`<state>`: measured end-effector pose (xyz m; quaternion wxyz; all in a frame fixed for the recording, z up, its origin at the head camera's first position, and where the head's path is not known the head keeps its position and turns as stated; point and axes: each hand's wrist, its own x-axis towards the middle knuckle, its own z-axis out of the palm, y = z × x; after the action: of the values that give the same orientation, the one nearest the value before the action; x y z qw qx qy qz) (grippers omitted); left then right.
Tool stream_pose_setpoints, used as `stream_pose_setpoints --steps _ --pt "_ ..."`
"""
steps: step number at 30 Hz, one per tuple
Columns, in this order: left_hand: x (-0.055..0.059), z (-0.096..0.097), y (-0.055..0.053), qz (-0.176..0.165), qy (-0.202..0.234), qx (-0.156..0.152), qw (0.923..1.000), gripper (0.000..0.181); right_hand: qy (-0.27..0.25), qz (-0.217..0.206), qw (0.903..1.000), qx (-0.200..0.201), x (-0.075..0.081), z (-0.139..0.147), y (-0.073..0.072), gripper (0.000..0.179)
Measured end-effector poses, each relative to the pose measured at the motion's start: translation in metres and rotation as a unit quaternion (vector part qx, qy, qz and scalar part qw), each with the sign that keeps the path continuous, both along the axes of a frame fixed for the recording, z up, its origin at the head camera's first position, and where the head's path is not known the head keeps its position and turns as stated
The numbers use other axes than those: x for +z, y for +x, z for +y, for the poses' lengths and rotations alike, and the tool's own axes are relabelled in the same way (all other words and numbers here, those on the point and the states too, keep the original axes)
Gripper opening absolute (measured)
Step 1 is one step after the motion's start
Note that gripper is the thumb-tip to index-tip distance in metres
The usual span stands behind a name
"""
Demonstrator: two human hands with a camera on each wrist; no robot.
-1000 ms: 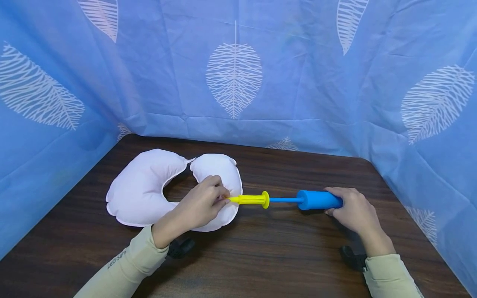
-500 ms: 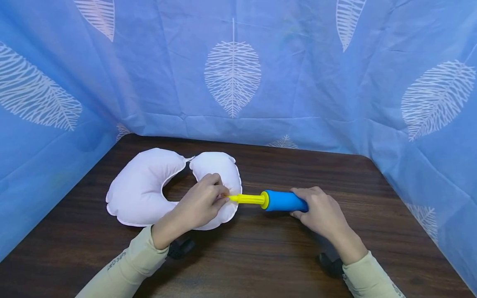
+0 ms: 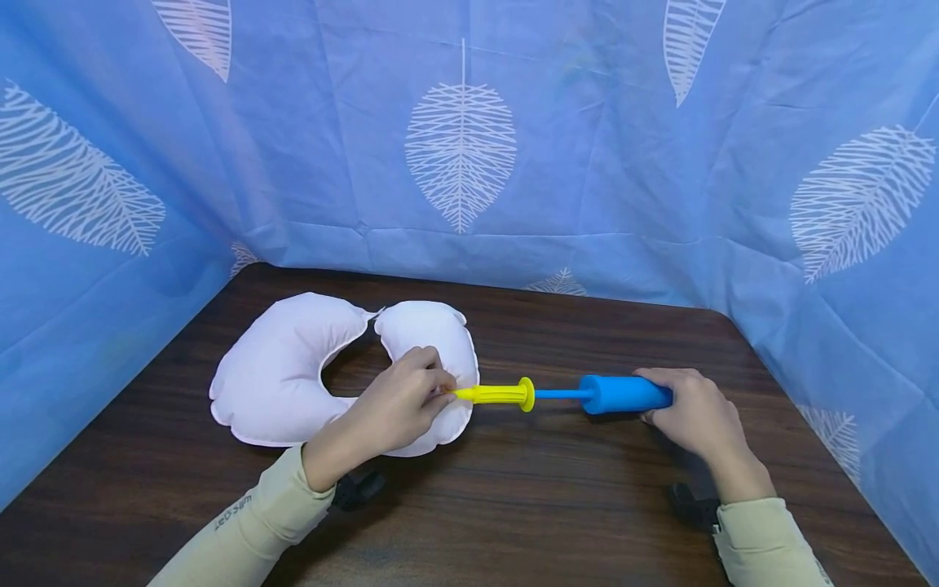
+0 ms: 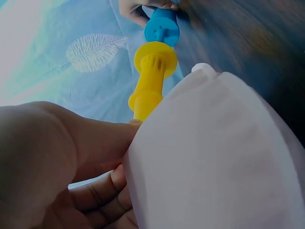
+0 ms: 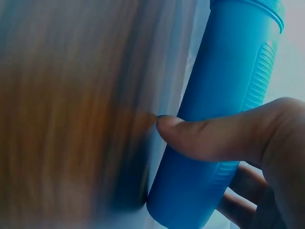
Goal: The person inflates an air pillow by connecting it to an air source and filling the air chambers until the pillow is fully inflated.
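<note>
A pale inflatable neck pillow [image 3: 275,383], puffed up, lies on the table's left half. My left hand [image 3: 396,399] reaches over its right arm and pinches the tapered nozzle end of a blue and yellow hand pump [image 3: 500,395] against the pillow; the fingers hide the very tip. In the left wrist view, the thumb meets the yellow nozzle end right at the pillow's edge [image 4: 200,143]. My right hand [image 3: 697,412] grips the far end of the blue barrel [image 5: 214,95], its thumb laid across it. A thin blue rod [image 3: 561,395] shows between the barrel and the yellow flange.
The dark wooden table [image 3: 557,505] carries the pillow and pump. Blue curtains [image 3: 616,163] with white leaf prints rise along its back and both sides. A black wrist mount [image 3: 358,489] hangs under the left wrist, another [image 3: 693,505] beneath the right.
My right hand pushed the blue barrel left against the yellow flange, then drew it back right, baring the rod again. The left hand has kept its place at the pillow.
</note>
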<state>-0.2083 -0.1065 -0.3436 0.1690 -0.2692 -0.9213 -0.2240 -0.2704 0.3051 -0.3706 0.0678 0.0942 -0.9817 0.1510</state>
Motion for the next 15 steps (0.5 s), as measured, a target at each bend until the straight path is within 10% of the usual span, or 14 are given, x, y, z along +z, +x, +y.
stream_pose_setpoints --steps 15 --pt "0.001 0.002 0.000 0.005 -0.004 0.014 0.9999 0.015 -0.002 0.043 0.9953 0.087 0.002 -0.064 0.016 0.061"
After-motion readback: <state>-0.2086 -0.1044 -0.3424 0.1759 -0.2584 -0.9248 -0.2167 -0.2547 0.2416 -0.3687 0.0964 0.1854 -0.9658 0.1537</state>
